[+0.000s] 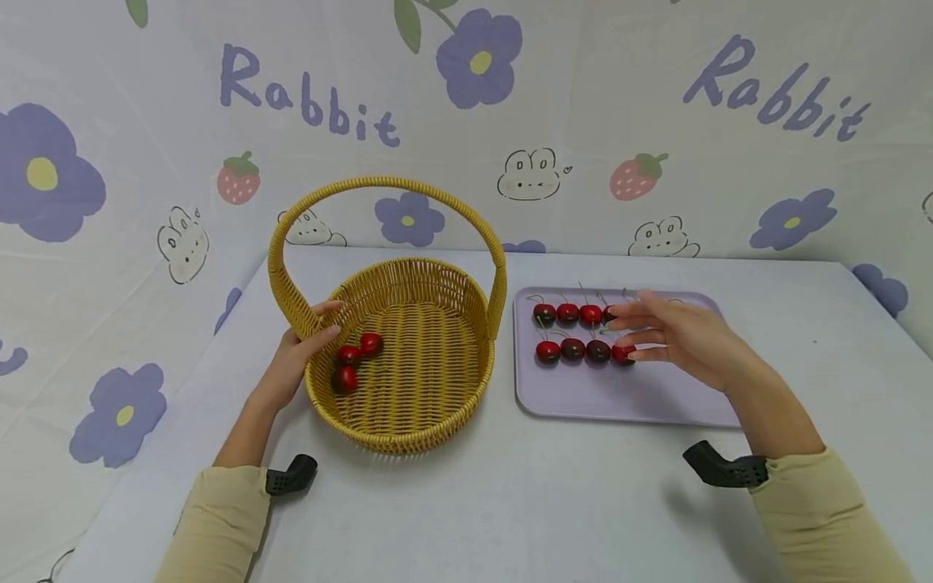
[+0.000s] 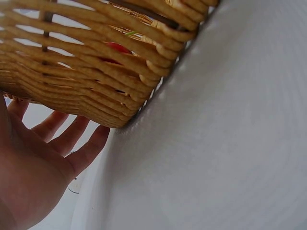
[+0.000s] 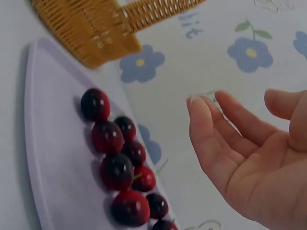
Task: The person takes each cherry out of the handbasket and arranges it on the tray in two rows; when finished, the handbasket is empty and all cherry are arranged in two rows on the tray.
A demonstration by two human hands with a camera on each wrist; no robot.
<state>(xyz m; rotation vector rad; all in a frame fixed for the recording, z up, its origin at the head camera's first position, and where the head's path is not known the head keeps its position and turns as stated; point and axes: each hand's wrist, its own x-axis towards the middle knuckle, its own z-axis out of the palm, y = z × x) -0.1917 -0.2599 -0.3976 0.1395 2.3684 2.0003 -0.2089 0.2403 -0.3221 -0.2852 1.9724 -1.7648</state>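
Note:
A yellow woven basket (image 1: 408, 433) with a tall arched handle stands on the table; three red cherries (image 1: 349, 355) lie inside at its left. My left hand (image 1: 291, 364) holds the basket's left side at the foot of the handle. From the left wrist view, the fingers (image 2: 72, 136) touch the outside of the weave. Over a light purple tray (image 1: 568, 397) hovers my right hand (image 1: 685, 332), fingers loosely extended and nothing held. Two rows of dark red cherries (image 1: 573, 349) with stems sit on that tray; the hand hides part of the rows in the head view.
The white table (image 1: 466, 510) extends in front of the basket and tray. Behind it hangs a white cloth backdrop (image 1: 583, 97) printed with flowers, strawberries and rabbits. The basket's handle (image 1: 386, 182) rises high between the hands.

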